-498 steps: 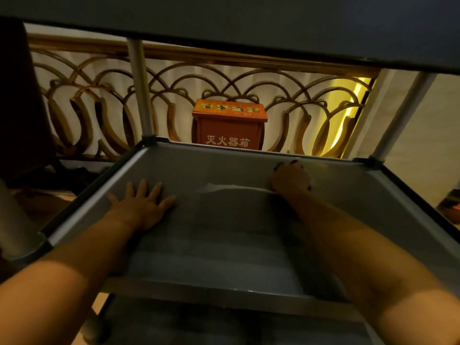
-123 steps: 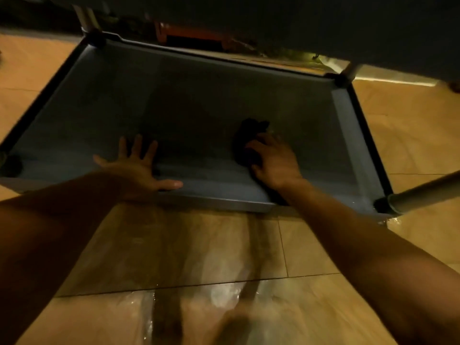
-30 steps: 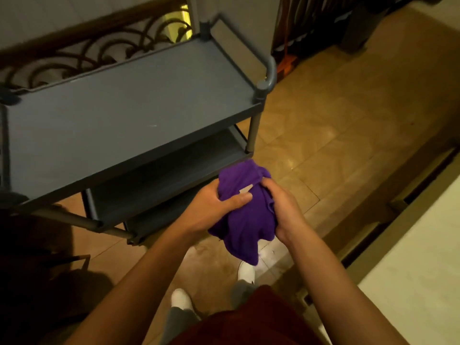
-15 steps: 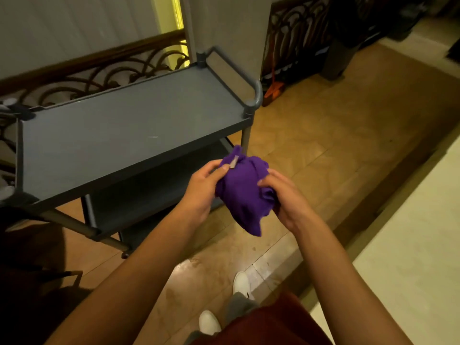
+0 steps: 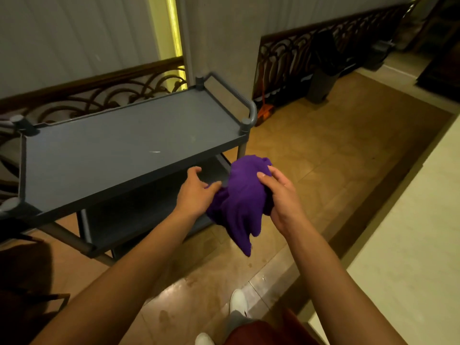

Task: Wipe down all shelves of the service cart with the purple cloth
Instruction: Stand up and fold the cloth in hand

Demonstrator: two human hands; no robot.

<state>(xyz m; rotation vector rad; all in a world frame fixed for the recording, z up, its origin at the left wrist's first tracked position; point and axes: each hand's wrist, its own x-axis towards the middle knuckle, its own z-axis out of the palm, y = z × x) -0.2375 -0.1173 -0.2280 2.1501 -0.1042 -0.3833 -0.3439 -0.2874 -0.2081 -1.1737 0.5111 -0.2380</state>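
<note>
Service cart (image 5: 129,143) at left, backed against a railing (image 5: 99,95). Cloth (image 5: 241,200) bunched between left hand (image 5: 196,195) and right hand (image 5: 281,195), held in the air just right of the cart's near corner, above the floor (image 5: 323,158). Shoes (image 5: 239,301) below, near the bottom edge.

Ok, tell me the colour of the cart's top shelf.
Dark grey, matching its frame. The top shelf shows best in the head view, the only one.
</note>
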